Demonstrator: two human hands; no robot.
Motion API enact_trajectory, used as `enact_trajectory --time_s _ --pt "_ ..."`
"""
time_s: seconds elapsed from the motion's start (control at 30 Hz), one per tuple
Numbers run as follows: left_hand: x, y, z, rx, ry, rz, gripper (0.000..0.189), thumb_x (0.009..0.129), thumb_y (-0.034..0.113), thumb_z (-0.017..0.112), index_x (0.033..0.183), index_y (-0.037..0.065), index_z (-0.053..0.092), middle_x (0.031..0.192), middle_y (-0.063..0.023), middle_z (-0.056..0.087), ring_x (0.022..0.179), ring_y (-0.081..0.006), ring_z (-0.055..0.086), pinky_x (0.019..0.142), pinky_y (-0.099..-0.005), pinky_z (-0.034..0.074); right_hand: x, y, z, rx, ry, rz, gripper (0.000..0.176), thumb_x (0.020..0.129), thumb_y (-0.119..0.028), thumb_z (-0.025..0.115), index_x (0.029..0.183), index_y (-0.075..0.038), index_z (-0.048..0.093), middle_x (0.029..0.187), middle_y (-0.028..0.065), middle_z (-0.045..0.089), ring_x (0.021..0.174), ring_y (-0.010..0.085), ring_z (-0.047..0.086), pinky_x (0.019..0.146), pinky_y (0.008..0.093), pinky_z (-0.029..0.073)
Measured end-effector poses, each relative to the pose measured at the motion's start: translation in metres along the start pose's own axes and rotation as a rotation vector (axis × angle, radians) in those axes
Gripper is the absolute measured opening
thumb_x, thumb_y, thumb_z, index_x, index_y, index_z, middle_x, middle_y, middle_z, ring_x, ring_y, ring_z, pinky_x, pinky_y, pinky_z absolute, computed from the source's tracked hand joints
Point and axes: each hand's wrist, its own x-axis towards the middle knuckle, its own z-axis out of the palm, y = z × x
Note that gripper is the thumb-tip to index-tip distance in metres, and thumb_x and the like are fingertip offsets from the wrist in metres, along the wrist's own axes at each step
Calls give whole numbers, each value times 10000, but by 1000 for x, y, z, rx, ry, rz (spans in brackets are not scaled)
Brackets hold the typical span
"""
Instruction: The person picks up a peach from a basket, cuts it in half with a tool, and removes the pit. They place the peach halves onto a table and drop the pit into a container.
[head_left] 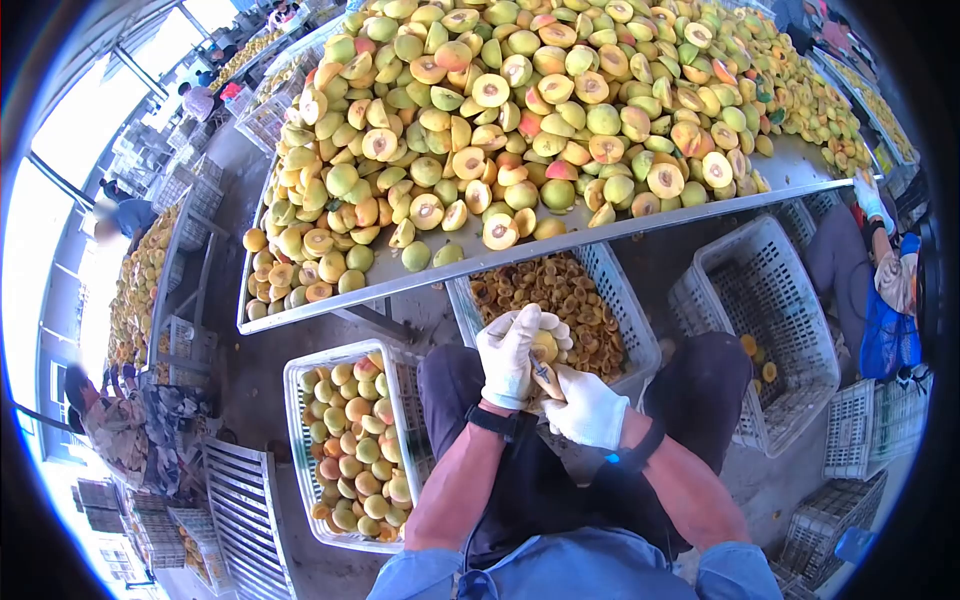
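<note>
In the head view my white-gloved left hand (510,352) is closed around a peach half (543,347), its cut face turned toward my other hand. My right hand (590,408), also gloved in white, grips a small wooden-handled pitting knife (546,378). The tool's tip meets the peach half, and its working end is partly hidden. Both hands are above my lap, over the near edge of a crate (640,345) filled with brown peach pits (560,295). Beyond them, a metal-edged table (600,236) bears a large heap of halved peaches (500,130).
Left of my knee stands a white crate (292,420) of peach halves (360,450). A crate (790,390) on the right holds a few peach pieces at its bottom. Another person's gloved hand (870,195) touches the table's right end. A slatted metal stand (240,510) is at lower left.
</note>
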Motion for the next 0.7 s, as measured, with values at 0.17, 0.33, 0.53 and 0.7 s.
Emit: enact_trajectory --time_s 0.17,0.33,0.53,0.7 --pt "-4 4 1 4 -85 47 411 925 355 676 863 -50 647 777 -183 678 651 -264 686 563 -372 586 -7 -35 -24 463 -277 338 139 937 -144 581 988 -15 589 679 50 588 488 106 534 450 263 434" --pt "-2 2 5 194 -99 95 390 933 335 666 853 -47 645 771 -187 675 654 -267 686 579 -361 590 -11 -20 -23 762 -390 418 128 942 -148 580 999 -34 586 644 15 543 434 50 449 378 195 357" --pt "12 -4 -1 8 29 -235 439 953 406 607 920 -30 634 791 -183 662 644 -288 666 606 -385 582 -1 -19 -22 465 -325 363 132 941 -145 576 1035 -52 573 671 27 590 471 74 503 422 222 400" --pt "27 -11 -15 -299 153 -350 452 979 384 409 1083 -21 580 923 -168 659 805 -312 658 667 -408 574 3 -6 -21 576 -357 435 125 944 -148 594 1035 -63 593 677 10 584 487 57 498 426 220 388"
